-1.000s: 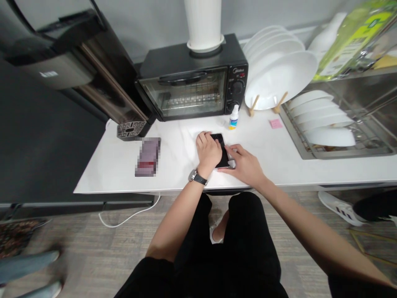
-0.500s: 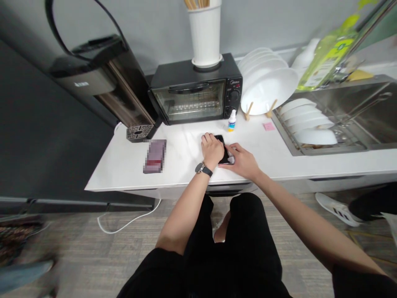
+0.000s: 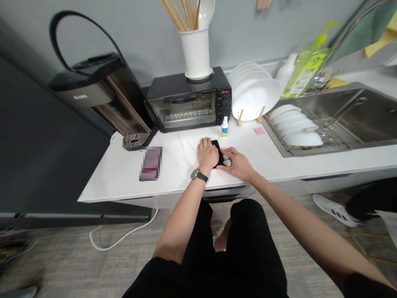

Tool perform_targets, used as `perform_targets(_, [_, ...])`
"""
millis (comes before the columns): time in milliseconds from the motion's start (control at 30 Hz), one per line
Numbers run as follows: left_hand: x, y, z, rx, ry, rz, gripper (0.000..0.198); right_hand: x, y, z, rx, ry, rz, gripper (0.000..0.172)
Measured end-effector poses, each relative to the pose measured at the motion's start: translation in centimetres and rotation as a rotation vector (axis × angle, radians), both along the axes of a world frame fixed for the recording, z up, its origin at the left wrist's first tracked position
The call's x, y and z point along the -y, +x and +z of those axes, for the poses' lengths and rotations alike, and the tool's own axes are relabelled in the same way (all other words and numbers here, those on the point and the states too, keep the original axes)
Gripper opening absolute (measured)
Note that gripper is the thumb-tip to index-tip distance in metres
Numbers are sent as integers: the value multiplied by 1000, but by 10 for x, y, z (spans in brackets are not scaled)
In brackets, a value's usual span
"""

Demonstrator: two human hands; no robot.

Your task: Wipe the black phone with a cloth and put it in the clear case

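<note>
A flat black object (image 3: 218,156), which looks like a phone, lies on the white counter (image 3: 180,165) between my hands. My left hand (image 3: 207,155) rests over its left side, fingers pointing away from me and lying fairly flat. At its right side, my right hand (image 3: 238,164) pinches a small whitish piece (image 3: 227,160), perhaps cloth, against the black object. Beyond my hands stands a small white spray bottle (image 3: 224,127) with a blue and yellow label. A blurred-out purple item (image 3: 151,163) lies to the left.
Behind are a black toaster oven (image 3: 186,108) bearing a white utensil pot (image 3: 196,51), a tall dispenser (image 3: 120,107) and racked white plates (image 3: 254,97). A pink note (image 3: 259,130) lies near the sink (image 3: 350,120). Another person's shoe (image 3: 335,210) shows at the right.
The camera view has shifted, showing more of the wall and utensils. My left hand lies flatter, its fingers less curled. My right hand stays at the black object's right side.
</note>
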State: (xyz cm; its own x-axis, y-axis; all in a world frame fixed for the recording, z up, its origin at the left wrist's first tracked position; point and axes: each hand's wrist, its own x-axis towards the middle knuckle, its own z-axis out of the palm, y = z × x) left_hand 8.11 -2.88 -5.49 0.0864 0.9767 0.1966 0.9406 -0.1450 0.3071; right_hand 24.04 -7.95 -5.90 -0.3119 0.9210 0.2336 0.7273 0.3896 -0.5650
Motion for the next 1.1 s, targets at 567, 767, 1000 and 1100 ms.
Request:
perform_targets(567, [64,-75,18,22,-225,-304,73,1,-9,16,127,-82,-41,51])
perform_targets(767, [54,-83,16,7,-200,-188,68,-16,-49,19,220,-56,-92,52])
perform_targets(1000, [27,-104,20,2,-212,-194,66,-36,-59,9,104,-22,-131,47])
perform_targets(1100, [32,-108,20,27,-171,-173,67,-33,-51,7,12,-29,-150,47])
